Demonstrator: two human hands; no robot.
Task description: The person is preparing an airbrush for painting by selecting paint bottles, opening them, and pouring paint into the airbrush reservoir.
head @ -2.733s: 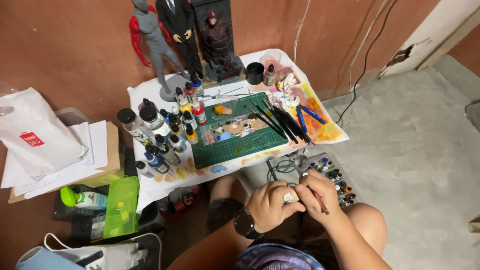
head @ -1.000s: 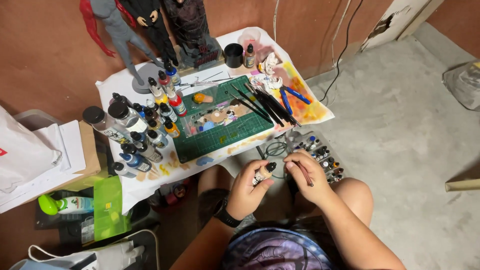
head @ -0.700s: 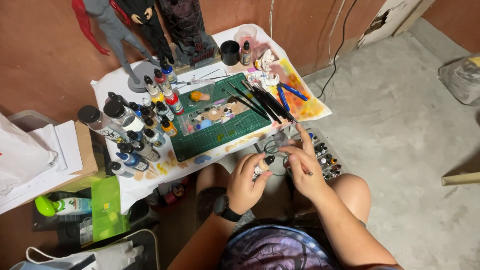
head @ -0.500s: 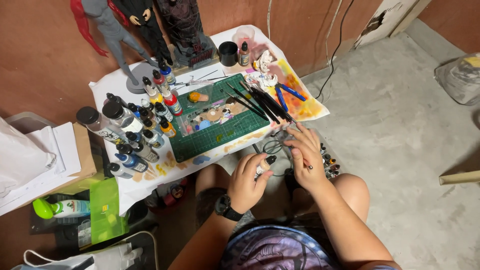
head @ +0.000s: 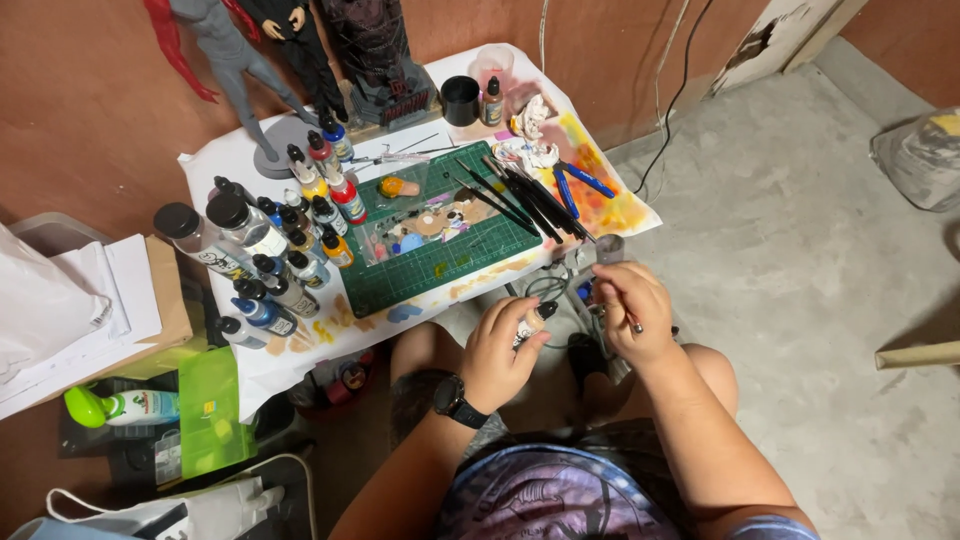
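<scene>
Two hands work below a paint-strewn table, low centre of the frame.

The left hand (head: 503,345), its grip closed around one small dropper bottle (head: 535,321) with a dark cap, sits just left of the right hand (head: 630,310), whose grip pinches one thin brush (head: 634,324). One green cutting mat (head: 440,235) lies mid-table, with roughly fifteen paint bottles (head: 290,265) clustered at its left, white-labelled and dark-capped. Several black brushes (head: 520,200) and one pair of blue-handled pliers (head: 575,185) lie at the mat's right. Three figures (head: 300,50) stand at the upper edge; one black cup (head: 460,100) sits beside them. One green spray bottle (head: 120,405) lies lower left.
</scene>
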